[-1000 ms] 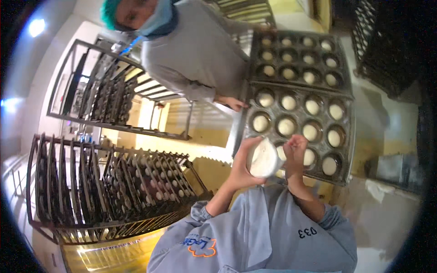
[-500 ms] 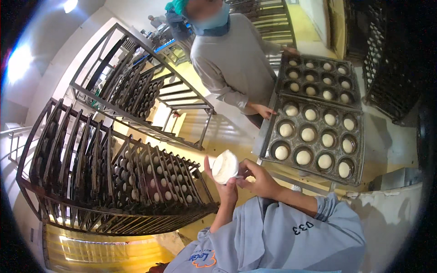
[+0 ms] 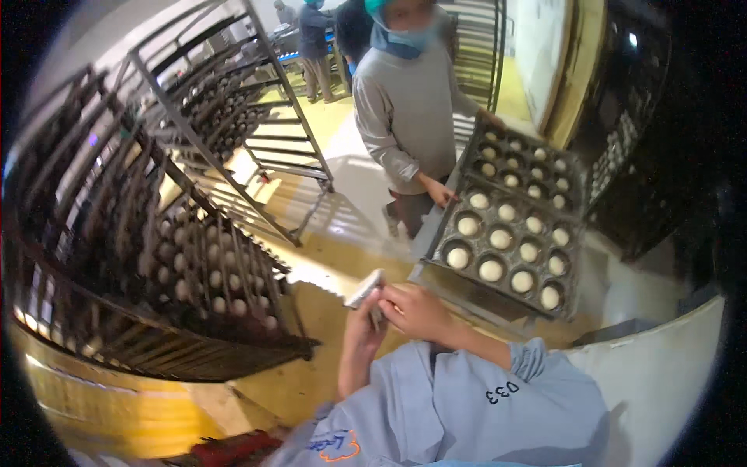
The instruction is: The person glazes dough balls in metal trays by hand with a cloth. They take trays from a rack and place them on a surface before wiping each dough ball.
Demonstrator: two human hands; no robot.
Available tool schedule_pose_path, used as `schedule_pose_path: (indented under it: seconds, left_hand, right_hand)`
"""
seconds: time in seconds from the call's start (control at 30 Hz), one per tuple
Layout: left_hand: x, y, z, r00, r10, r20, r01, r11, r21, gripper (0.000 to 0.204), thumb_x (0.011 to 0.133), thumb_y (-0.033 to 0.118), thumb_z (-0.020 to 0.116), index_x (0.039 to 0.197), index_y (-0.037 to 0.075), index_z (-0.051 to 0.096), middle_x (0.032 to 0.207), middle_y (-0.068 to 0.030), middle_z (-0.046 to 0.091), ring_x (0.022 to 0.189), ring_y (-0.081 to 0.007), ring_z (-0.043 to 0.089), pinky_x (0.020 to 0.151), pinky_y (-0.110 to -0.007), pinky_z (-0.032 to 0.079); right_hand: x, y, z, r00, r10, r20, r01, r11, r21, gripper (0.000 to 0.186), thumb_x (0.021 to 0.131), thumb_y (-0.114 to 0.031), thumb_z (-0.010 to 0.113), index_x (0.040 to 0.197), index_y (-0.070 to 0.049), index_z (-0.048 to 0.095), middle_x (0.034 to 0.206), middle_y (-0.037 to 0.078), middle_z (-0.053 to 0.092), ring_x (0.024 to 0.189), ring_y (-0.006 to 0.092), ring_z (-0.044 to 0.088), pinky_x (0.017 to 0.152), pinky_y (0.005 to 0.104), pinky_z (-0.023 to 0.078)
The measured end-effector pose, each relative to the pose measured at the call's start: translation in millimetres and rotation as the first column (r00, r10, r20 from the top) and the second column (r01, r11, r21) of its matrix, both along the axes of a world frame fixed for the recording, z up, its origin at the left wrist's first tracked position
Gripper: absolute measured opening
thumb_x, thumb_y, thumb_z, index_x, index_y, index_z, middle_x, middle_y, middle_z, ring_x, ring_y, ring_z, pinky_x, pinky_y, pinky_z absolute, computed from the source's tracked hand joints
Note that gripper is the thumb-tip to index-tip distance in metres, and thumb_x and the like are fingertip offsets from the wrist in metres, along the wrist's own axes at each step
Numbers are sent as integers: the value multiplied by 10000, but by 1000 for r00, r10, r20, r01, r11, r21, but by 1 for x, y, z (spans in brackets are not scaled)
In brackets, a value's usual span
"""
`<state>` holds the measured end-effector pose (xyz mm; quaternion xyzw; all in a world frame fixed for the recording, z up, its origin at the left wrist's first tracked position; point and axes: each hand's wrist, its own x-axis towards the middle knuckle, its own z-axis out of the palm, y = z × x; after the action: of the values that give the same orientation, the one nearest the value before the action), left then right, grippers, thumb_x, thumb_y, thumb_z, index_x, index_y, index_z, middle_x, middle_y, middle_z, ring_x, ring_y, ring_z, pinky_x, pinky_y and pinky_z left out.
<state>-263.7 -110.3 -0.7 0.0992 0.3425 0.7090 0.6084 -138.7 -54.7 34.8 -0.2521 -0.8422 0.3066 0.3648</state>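
Note:
Both my hands are together low in the middle of the view, below the dough pans. My left hand (image 3: pixel 363 327) grips a white round object (image 3: pixel 364 287), now tilted nearly edge-on, so its inside is hidden. My right hand (image 3: pixel 412 310) has its curled fingers on the same object from the right. Up and right of my hands lie two dark metal pans (image 3: pixel 501 253) with pale dough balls in round cups. A co-worker (image 3: pixel 405 117) in grey, with green cap and mask, stands behind the pans with a hand (image 3: pixel 440 192) on their left edge.
Dark racks of trays with dough balls stand at the left (image 3: pixel 117 257), far right (image 3: pixel 622 156) and behind (image 3: pixel 288 156). A white curved edge (image 3: pixel 646 366) is at lower right. Other people (image 3: pixel 313 54) work in the far background.
My hands have moved left and down from the near pan, turning the white object from face-up to edge-on. The view has lifted, showing more of the room and background people.

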Motion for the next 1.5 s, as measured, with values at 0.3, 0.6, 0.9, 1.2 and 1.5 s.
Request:
schedule_pose_path:
  seconds: [0.3, 0.6, 0.9, 1.2, 1.5]
  left_hand:
    - [-10, -30, 65, 858, 181, -480, -132, 982, 134, 450, 723, 144, 781, 1087, -6, 563, 1004, -37, 625, 902, -112, 578, 785, -264, 482]
    - [-20, -70, 72, 706, 419, -571, -267, 904, 334, 546, 645, 197, 836, 1071, -4, 559, 963, -41, 608, 870, -116, 553, 783, -267, 466]
    - [-1, -74, 70, 534, 652, -538, -333, 747, 576, 686, 645, 167, 806, 1207, 0, 450, 1112, -94, 544, 976, -155, 546, 842, -283, 463]
    - [72, -80, 62, 498, 655, -568, -190, 721, 666, 724, 583, 157, 806, 1214, 46, 468, 1249, -119, 434, 1161, -211, 451, 970, -326, 389]
    - [105, -44, 40, 515, 654, -555, -172, 712, 680, 672, 604, 155, 794, 1191, 36, 490, 1246, -131, 463, 1149, -212, 468, 967, -334, 395]
  right_hand:
    - [-9, -32, 42, 986, 112, 122, -127, 984, 124, 94, 807, -105, 570, 825, -16, 547, 716, 155, 548, 596, 318, 536, 538, 405, 420]
    - [-24, -40, 48, 887, 408, 219, -451, 866, 214, 140, 758, -17, 603, 892, -23, 562, 680, 139, 541, 587, 309, 544, 515, 377, 418]
    - [-19, -48, 43, 794, 603, 79, -599, 754, 271, 185, 749, -28, 624, 922, -28, 559, 677, 118, 545, 593, 298, 548, 526, 375, 428]
    - [71, -23, 53, 714, 506, -485, -690, 625, -364, 443, 957, -425, 394, 941, -9, 548, 792, 16, 482, 707, 84, 430, 617, 224, 358]
    - [92, -10, 51, 712, 423, -561, -703, 440, -559, 208, 945, -210, 496, 818, -45, 492, 752, -34, 406, 666, 55, 361, 600, 203, 301]
